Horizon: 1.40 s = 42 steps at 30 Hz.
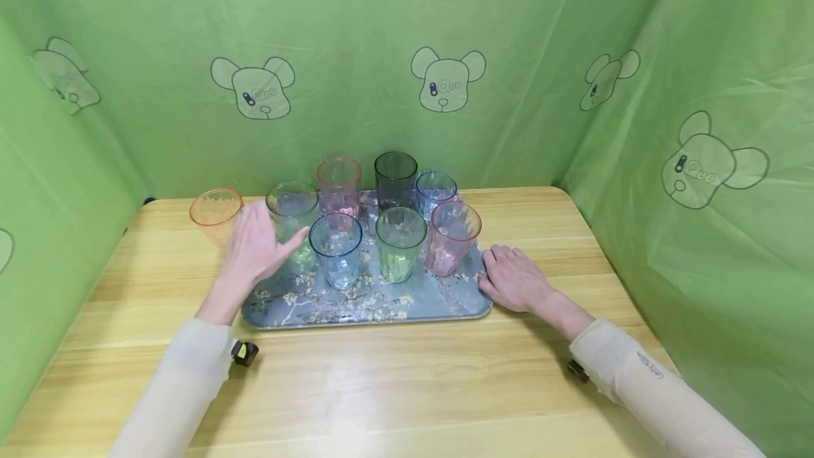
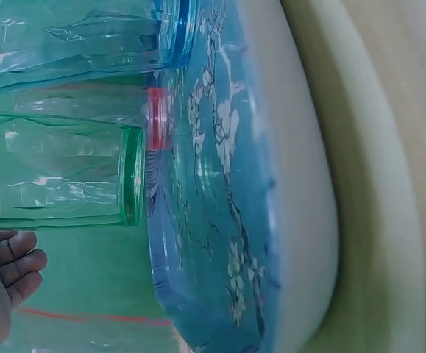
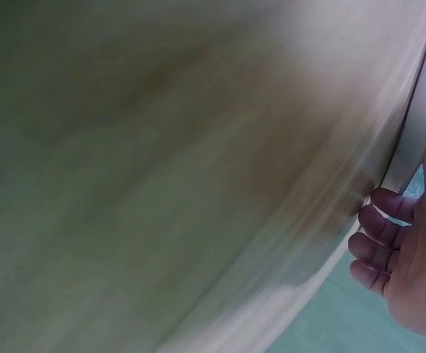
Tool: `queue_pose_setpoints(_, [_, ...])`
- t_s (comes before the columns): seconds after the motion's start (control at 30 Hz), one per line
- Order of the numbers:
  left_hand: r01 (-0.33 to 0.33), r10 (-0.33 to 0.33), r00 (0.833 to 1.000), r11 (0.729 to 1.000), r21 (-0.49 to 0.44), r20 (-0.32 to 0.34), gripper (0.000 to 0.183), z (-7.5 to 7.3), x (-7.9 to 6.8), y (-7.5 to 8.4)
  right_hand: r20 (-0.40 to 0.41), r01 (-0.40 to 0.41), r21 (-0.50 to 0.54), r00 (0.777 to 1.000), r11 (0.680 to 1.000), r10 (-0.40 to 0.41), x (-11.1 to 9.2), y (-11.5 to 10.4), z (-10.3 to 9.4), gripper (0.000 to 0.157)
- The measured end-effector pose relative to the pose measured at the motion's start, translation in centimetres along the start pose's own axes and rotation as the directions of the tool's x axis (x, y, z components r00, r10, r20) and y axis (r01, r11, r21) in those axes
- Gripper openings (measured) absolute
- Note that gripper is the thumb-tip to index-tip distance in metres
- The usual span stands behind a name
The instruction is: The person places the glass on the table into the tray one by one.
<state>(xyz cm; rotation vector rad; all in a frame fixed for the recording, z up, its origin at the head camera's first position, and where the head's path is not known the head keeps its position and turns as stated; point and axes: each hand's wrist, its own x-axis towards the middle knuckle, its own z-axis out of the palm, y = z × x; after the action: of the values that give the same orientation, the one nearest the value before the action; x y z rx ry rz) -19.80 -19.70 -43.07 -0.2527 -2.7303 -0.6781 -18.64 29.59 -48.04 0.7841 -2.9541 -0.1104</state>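
Observation:
My left hand [image 1: 256, 242] is at the near left side of a clear green-rimmed glass [image 1: 294, 198] on a blue floral tray [image 1: 375, 311]. Its thumb points out to the right and its fingers reach up between this glass and an orange-rimmed glass [image 1: 215, 208], which stands left of the tray. In the left wrist view, the loosely bent fingers [image 2: 21, 268] show beside a green glass [image 2: 65, 176]; I see no grip around it. At the tray's right edge, my right hand [image 1: 514, 279] rests low with relaxed fingers and the thumb side against the rim.
Upright on the tray also stand a blue glass [image 1: 338, 253], another green glass [image 1: 399, 246], two pink glasses [image 1: 448, 239] [image 1: 340, 186], a dark glass [image 1: 396, 179] and a smaller blue glass [image 1: 436, 189]. Green curtains [image 1: 356, 34] enclose the wooden table [image 1: 394, 387].

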Motion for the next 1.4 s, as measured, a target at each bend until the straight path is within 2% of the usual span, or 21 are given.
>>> queue_pose_setpoints(0.33, [0.052,-0.051,0.998,0.998,-0.034,0.039,0.086,1.4,1.2,0.0,0.004,-0.004,0.017,1.000,1.000,0.004,0.0,0.0,-0.1,0.028])
queue_pose_setpoints(0.63, [0.100,-0.100,0.995,0.995,-0.007,0.008,0.082,2.6,1.8,0.1,0.010,-0.010,0.028,1.000,1.000,0.009,0.0,-0.1,-0.2,0.027])
queue_pose_setpoints(0.8, [0.133,-0.133,0.991,0.991,0.002,-0.017,0.086,2.9,2.2,0.2,0.012,-0.011,0.032,1.000,0.999,0.011,0.0,-0.1,-0.1,0.027])
queue_pose_setpoints(1.1, [0.208,-0.208,0.978,0.978,0.023,-0.024,0.090,3.4,2.9,0.6,0.005,-0.003,0.036,1.000,0.999,0.003,-0.1,-0.1,-0.1,0.027])
queue_pose_setpoints(1.4, [0.283,-0.282,0.957,0.959,0.002,-0.064,0.092,3.7,3.2,1.3,0.014,-0.008,0.044,1.000,0.999,0.007,0.0,-0.1,-0.2,0.026])
